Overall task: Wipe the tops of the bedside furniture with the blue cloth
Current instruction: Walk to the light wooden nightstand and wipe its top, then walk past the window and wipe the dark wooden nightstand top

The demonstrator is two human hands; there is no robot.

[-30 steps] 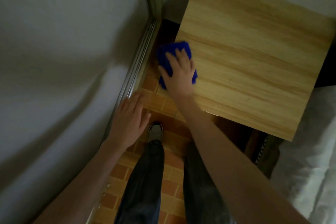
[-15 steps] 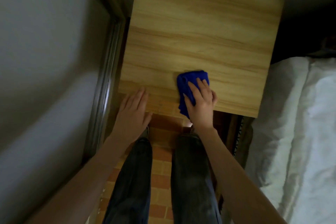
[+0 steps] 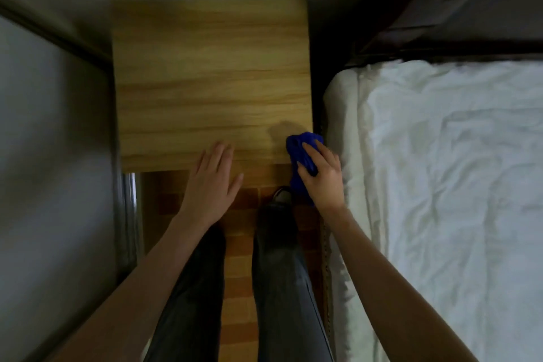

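The light wooden bedside table top [image 3: 205, 82] fills the upper middle of the head view. The blue cloth [image 3: 299, 145] is bunched at the table's near right corner, and part of it hangs down past the front edge. My right hand [image 3: 323, 179] grips the cloth, fingers curled round it, right beside the mattress. My left hand [image 3: 211, 185] is flat with straight fingers at the table's front edge, fingertips over the wood, holding nothing.
A bed with white bedding [image 3: 440, 185] runs close along the table's right side under a dark headboard [image 3: 440, 9]. A pale panel with a metal track [image 3: 126, 214] closes the left. My legs and a shoe [image 3: 279, 194] stand on orange floor tiles [image 3: 238, 244].
My right hand has dragged the cloth across the near edge from the table's left corner to its right corner. The left hand has come up to the table's front edge.
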